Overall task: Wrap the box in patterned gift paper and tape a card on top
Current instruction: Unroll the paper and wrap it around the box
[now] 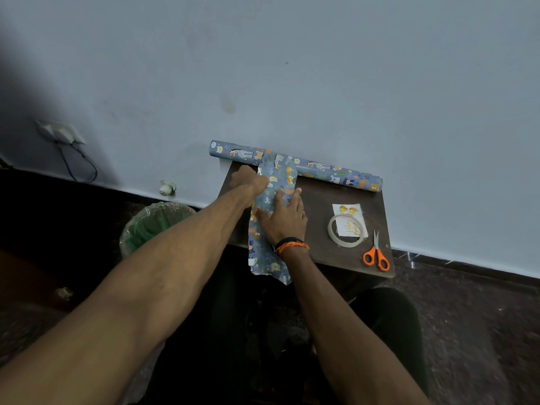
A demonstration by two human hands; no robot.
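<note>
A box lies hidden under blue animal-print gift paper (274,182) on the left part of a small dark table (324,252). The paper's loose end hangs over the table's near edge. My right hand (285,217) lies flat on top of the wrapped box, fingers spread. My left hand (248,179) grips the paper at the box's far left side. The paper roll (321,166) lies along the wall at the table's back. A white card with gold print (349,219) sits to the right, under a clear tape ring (331,233).
Orange-handled scissors (376,255) lie at the table's right front corner. A green bin lined with clear plastic (152,223) stands on the floor left of the table. A wall socket with a cable (60,133) is at far left.
</note>
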